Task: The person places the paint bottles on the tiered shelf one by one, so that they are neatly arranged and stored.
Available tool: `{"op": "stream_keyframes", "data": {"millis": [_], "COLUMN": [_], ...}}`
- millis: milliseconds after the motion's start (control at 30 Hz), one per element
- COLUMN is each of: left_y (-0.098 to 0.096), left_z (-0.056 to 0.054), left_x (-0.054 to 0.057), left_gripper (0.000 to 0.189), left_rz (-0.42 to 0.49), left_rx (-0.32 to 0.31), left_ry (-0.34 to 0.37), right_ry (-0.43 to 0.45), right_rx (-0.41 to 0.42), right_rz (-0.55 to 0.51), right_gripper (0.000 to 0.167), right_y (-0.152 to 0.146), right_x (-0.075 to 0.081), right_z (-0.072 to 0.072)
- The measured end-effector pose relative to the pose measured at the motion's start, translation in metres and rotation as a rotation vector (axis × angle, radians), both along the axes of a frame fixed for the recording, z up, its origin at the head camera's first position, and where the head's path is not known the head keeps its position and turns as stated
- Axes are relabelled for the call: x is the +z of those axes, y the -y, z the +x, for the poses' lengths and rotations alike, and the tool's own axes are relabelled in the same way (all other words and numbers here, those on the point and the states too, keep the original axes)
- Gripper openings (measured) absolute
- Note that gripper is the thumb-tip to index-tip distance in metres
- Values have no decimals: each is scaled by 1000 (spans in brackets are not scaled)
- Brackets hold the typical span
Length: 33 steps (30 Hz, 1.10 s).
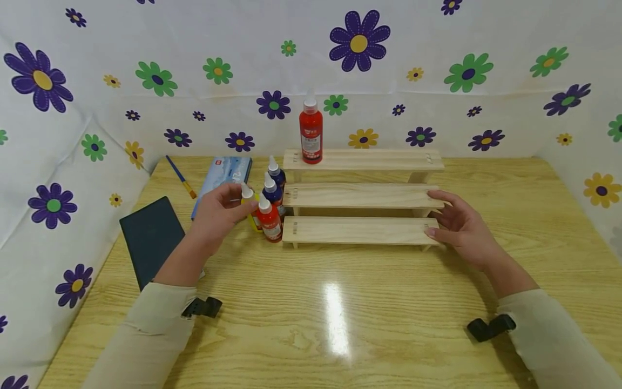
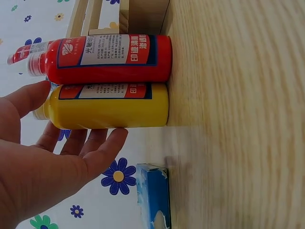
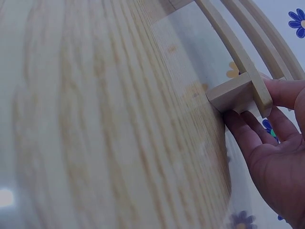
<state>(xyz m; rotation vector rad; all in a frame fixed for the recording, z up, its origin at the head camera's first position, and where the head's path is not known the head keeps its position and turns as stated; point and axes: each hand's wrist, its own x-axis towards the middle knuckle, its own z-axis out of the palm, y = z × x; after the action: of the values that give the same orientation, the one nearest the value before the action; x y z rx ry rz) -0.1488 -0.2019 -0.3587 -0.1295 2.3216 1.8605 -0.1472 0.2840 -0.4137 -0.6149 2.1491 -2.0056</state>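
My left hand [image 1: 217,214] holds a yellow bottle [image 2: 109,106] with a white nozzle, the thumb near its neck and the fingers along its side. Tight beside it stands a red bottle [image 1: 270,222], upright on the table. Two dark blue bottles [image 1: 273,190] stand just behind, against the left end of a three-tier wooden stand [image 1: 360,230]. Another red bottle [image 1: 311,138] is on the stand's top tier. At the right end my right hand [image 1: 461,228] grips the stand, thumb on the lowest tier; in the right wrist view its fingers reach behind the leg [image 3: 233,93].
A blue box [image 1: 224,172] lies left of the bottles, partly behind my left hand. Farther left are a paintbrush [image 1: 182,177] and a dark flat tablet-like panel [image 1: 151,237]. Flowered white cloth [image 1: 194,43] hangs behind the wooden table [image 1: 389,313].
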Motion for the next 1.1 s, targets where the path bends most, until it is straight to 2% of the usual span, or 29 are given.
{"op": "stream_keyframes", "data": {"millis": [267,733,1100], "left_y": [0,4,14], "left_z": [-1,-1,1], "left_x": [-1,-6,3], "left_gripper": [46,41,45], "left_rz": [16,48,59], "left_rx": [6,55,76], "left_ry": [24,-14,-29], "right_ry": [1,-3,1], "right_rx": [0,1,3], "right_rz": [-4,-15,-15], "right_gripper": [71,72,71], "right_y": [1,1,0], "right_x": [0,1,-2], "right_z": [-2,-2,-1]}}
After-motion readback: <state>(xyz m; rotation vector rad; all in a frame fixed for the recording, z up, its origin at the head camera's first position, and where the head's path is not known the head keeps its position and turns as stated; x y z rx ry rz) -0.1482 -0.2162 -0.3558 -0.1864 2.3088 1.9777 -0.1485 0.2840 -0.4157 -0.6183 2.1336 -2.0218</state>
